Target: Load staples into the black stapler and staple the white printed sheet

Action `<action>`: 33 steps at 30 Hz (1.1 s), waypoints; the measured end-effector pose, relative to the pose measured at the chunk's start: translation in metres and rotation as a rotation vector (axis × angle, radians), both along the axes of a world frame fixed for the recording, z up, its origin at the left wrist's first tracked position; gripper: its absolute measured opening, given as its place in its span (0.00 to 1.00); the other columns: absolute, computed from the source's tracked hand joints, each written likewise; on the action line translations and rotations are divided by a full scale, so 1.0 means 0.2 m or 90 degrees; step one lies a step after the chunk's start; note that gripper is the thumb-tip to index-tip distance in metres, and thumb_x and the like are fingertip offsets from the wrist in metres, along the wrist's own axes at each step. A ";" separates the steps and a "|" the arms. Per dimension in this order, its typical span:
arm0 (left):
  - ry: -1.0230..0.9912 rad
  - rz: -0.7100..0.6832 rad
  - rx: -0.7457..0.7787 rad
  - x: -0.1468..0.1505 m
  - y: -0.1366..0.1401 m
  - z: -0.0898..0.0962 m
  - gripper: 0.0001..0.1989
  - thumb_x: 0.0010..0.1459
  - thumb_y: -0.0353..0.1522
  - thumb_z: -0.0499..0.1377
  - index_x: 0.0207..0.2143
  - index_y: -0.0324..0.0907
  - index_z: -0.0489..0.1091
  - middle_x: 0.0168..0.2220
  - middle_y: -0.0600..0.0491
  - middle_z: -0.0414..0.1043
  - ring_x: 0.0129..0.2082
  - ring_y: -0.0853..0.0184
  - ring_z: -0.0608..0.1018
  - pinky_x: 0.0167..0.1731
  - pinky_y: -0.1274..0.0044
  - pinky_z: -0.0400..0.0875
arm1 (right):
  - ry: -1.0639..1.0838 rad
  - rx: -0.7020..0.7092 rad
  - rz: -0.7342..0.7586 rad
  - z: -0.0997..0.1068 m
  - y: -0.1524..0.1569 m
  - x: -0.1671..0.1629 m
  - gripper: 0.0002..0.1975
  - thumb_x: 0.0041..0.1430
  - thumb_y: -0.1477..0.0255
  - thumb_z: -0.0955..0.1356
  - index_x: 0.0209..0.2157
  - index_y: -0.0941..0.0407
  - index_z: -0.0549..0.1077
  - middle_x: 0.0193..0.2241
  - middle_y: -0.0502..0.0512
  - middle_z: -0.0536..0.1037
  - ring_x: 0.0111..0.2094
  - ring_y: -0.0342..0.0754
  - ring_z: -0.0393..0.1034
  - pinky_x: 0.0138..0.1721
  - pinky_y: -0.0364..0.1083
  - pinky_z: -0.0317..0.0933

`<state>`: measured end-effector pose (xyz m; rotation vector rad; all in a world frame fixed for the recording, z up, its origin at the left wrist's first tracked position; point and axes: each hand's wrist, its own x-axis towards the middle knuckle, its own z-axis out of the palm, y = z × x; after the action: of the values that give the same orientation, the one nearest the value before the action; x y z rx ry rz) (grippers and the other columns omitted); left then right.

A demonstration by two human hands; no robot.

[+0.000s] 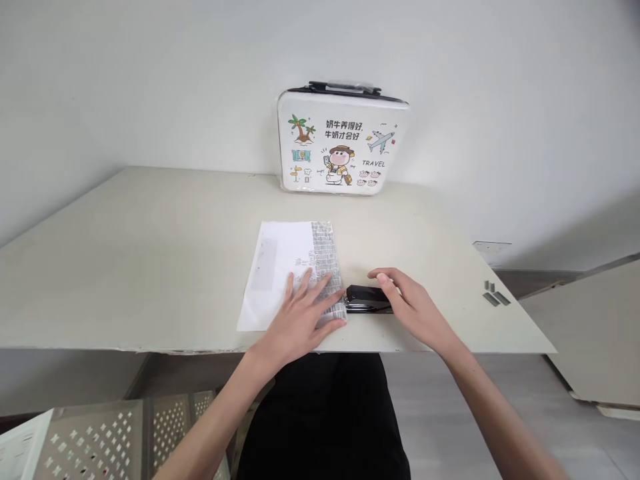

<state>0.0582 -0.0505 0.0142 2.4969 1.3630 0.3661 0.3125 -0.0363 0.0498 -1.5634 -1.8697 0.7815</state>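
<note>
A sheet of white paper (275, 267) lies near the front edge of the table, with a dense grey printed band along its right side. My left hand (305, 313) rests flat on it, fingers spread over the print and the right edge. Just right of the paper lies a black stapler (367, 297), its front end at the paper's edge. My right hand (413, 303) curves over the stapler's rear part from the right, with thumb and fingers near its top. The palm side of that hand and the rear of the stapler are hidden.
A white cartoon-printed case (343, 143) with a black handle stands upright against the wall at the table's back. Several small strips of staples (495, 295) lie near the right edge of the pale table (125, 267). Perforated baskets (95, 440) sit below at the left.
</note>
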 end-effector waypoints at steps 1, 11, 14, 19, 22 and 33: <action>0.000 0.004 0.004 0.00 0.00 -0.01 0.31 0.72 0.55 0.46 0.71 0.57 0.60 0.76 0.56 0.46 0.76 0.48 0.41 0.71 0.44 0.37 | -0.005 -0.004 0.011 0.01 0.00 -0.01 0.25 0.74 0.49 0.56 0.50 0.49 0.75 0.50 0.55 0.80 0.49 0.54 0.73 0.51 0.52 0.65; -0.005 0.010 0.072 0.09 0.04 -0.08 0.35 0.70 0.58 0.45 0.70 0.51 0.62 0.76 0.50 0.47 0.76 0.46 0.43 0.71 0.44 0.35 | -0.032 -0.032 0.060 0.04 0.05 -0.10 0.26 0.74 0.48 0.55 0.50 0.49 0.75 0.55 0.55 0.78 0.57 0.55 0.70 0.57 0.52 0.63; -0.011 0.007 0.069 0.11 0.05 -0.10 0.37 0.70 0.58 0.43 0.72 0.50 0.57 0.76 0.49 0.46 0.76 0.47 0.42 0.71 0.45 0.33 | -0.061 -0.040 0.056 0.06 0.09 -0.14 0.29 0.74 0.47 0.52 0.47 0.50 0.75 0.55 0.56 0.78 0.59 0.56 0.70 0.58 0.54 0.62; -0.018 -0.007 0.055 0.13 0.07 -0.11 0.42 0.71 0.58 0.43 0.76 0.45 0.43 0.76 0.47 0.45 0.76 0.47 0.40 0.71 0.45 0.31 | -0.143 -0.070 0.075 0.07 0.13 -0.21 0.33 0.74 0.47 0.47 0.44 0.49 0.74 0.53 0.56 0.78 0.56 0.58 0.71 0.55 0.56 0.64; -0.022 -0.011 0.043 0.14 0.09 -0.11 0.43 0.70 0.58 0.43 0.77 0.44 0.40 0.77 0.47 0.43 0.76 0.48 0.40 0.72 0.46 0.31 | -0.162 -0.074 0.096 0.08 0.13 -0.22 0.32 0.74 0.47 0.47 0.43 0.48 0.73 0.50 0.55 0.79 0.53 0.57 0.73 0.54 0.57 0.66; -0.045 -0.015 0.042 0.15 0.09 -0.13 0.41 0.71 0.56 0.43 0.77 0.45 0.40 0.77 0.48 0.45 0.76 0.49 0.40 0.72 0.47 0.30 | -0.200 -0.090 0.114 0.10 0.13 -0.24 0.26 0.75 0.52 0.50 0.54 0.45 0.73 0.61 0.51 0.75 0.59 0.57 0.71 0.56 0.57 0.66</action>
<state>0.0881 -0.0315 -0.0108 2.5245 1.3136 0.4965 0.2642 -0.0109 0.0698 -1.7019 -2.2490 0.7964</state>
